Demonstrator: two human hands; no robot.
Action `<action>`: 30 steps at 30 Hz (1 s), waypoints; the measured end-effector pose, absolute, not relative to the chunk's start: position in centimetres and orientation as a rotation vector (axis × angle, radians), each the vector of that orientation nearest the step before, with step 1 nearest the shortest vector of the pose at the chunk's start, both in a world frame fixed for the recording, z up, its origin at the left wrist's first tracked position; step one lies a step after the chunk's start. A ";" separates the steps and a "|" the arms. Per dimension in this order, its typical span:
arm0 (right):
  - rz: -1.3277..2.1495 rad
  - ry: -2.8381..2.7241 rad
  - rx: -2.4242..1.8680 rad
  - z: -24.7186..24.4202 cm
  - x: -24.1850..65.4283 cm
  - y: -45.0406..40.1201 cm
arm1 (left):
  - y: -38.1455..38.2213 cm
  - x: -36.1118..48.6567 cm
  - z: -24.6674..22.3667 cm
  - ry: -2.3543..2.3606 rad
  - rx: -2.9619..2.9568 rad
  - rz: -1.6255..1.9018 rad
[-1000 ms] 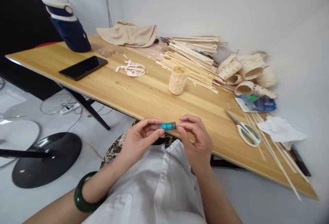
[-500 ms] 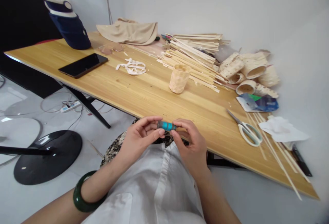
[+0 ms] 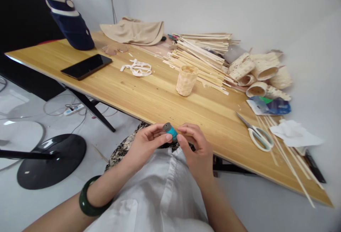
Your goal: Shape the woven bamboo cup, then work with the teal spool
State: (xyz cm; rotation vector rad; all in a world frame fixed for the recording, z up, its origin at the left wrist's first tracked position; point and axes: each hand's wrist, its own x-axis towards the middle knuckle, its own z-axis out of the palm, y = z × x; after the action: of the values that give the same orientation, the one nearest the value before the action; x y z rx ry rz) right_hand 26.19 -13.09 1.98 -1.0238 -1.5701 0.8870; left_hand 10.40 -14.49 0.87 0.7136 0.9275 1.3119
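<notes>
A small spool of thread (image 3: 170, 131), grey at the end and wound with bright blue, is held over my lap just off the table's front edge. My left hand (image 3: 147, 141) pinches it from the left with thumb and fingers. From the other side, my right hand (image 3: 195, 147) grips its lower right part, thumb and fingertips closed on it. The spool stands tilted, its round end with a hole facing up. Beyond the hands, a small woven basket (image 3: 187, 81) stands upright on the wooden table (image 3: 149, 100).
Scissors (image 3: 257, 134), thin strips (image 3: 293, 171) and white paper (image 3: 295, 132) lie at the right. Behind are bundled wood strips (image 3: 197, 60) and bark-like tubes (image 3: 261, 68). A phone (image 3: 86, 67), white cord (image 3: 137, 68), cloth (image 3: 133, 31) and blue bottle (image 3: 69, 26) occupy the left.
The spool has turned from lying sideways between my hands to a tilted, more upright pose with its end showing. Both hands still hold it in nearly the same place.
</notes>
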 end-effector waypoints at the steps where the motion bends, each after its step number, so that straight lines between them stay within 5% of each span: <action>1: 0.780 -1.627 -1.021 2.1 26.2 -13.1 | -14.5 10.4 0.9 0.924 0.719 1.310; 8: 0.504 -1.776 -1.040 2.6 25.7 -13.2 | -14.9 10.2 1.1 1.039 0.812 1.314; 30: 1.122 -1.311 -1.021 0.4 25.7 -12.6 | -14.3 10.1 1.7 0.591 0.314 1.232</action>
State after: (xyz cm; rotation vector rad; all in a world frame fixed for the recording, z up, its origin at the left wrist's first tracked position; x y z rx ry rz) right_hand 25.69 -12.58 0.44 -1.0205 -1.3113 1.1220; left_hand 10.12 -14.28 1.67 0.3142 0.5909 1.2317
